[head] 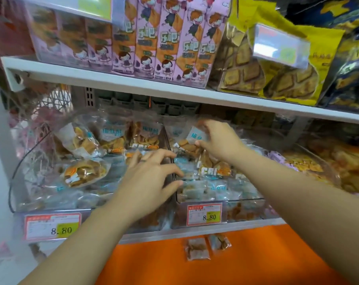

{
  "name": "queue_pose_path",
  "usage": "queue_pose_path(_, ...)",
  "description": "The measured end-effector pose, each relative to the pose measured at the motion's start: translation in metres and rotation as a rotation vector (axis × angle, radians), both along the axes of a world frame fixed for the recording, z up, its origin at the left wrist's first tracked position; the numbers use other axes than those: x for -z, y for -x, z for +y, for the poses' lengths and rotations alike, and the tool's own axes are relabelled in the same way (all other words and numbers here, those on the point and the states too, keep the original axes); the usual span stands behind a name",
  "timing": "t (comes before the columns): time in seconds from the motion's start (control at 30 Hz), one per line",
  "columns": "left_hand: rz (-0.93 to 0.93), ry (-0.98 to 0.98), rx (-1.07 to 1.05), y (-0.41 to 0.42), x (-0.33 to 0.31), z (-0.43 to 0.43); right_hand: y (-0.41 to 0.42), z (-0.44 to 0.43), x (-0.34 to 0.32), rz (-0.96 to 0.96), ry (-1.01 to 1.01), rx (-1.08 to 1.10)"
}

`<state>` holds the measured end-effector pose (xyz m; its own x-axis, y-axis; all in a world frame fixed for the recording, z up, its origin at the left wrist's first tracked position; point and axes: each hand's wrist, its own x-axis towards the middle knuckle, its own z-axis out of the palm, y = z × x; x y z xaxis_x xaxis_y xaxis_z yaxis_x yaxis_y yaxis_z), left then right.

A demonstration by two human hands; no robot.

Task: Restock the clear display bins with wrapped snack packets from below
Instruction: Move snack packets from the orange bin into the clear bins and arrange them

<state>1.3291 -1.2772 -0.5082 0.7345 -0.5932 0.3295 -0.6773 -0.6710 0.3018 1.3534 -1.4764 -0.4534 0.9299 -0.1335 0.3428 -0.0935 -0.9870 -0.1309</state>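
Packet (197,136): clear wrap, blue label, brown pieces inside. It is pinched at its top between the thumb and curled fingers of the right hand (217,140), over the rear of the middle bin (246,208). Its lower end meets the heap of packets (215,169) in that bin.

Left hand (151,177): palm down, fingers spread and nearly straight, grasping nothing. It lies across the divider (171,171) between the left bin (22,161) and the middle bin. Dark ring on one finger.

Left bin is piled with like packets, several tilted. Both bins stand side by side at the front edge of the lower shelf (153,236), the left bin toward its left end. Each bin front carries a price tag, left tag (53,226) and middle tag (204,217); both read 8.80. A third bin (318,167) to the right holds orange-yellow snacks, blurred.

Two loose packets (196,248) lie side by side below the shelf's front edge on an orange surface (256,260), well apart from both hands.

Upper shelf (133,83): a row of pink boxes (164,48), with yellow bags (277,79) to their right.
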Motion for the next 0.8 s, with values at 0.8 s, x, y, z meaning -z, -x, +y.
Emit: queue_pose_path(0.8, -0.158, 0.098, -0.294, -0.02, -0.035, 0.06, 0.026, 0.059, 0.001, -0.029, 0.154, -0.38)
